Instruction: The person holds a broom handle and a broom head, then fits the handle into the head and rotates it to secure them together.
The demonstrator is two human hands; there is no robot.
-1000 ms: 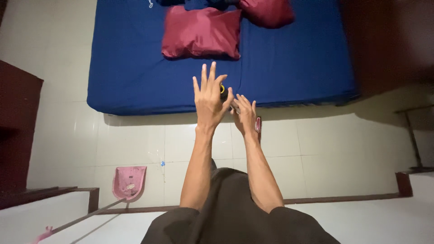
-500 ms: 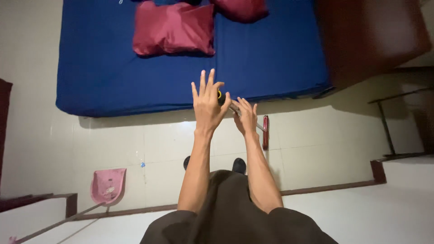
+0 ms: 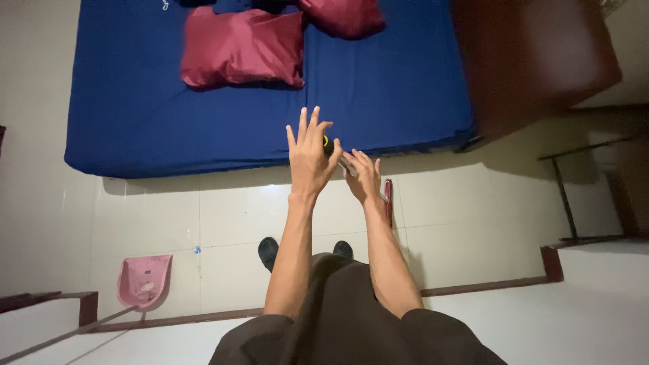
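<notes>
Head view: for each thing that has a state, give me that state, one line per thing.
left hand: raised, fingers spread, palm against a dark and yellow object
dark and yellow object: mostly hidden between the hands
right hand: curled around a slim handle
slim handle: held, mostly hidden
bed: covered by a blue sheet
dark red pillows: lying flat on the bed
pink dustpan: lying on the floor

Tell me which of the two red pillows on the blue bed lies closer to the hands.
The larger red pillow, lying flat left of centre, is closer to the hands. The other pillow sits farther up at the top edge, partly cut off.
</notes>
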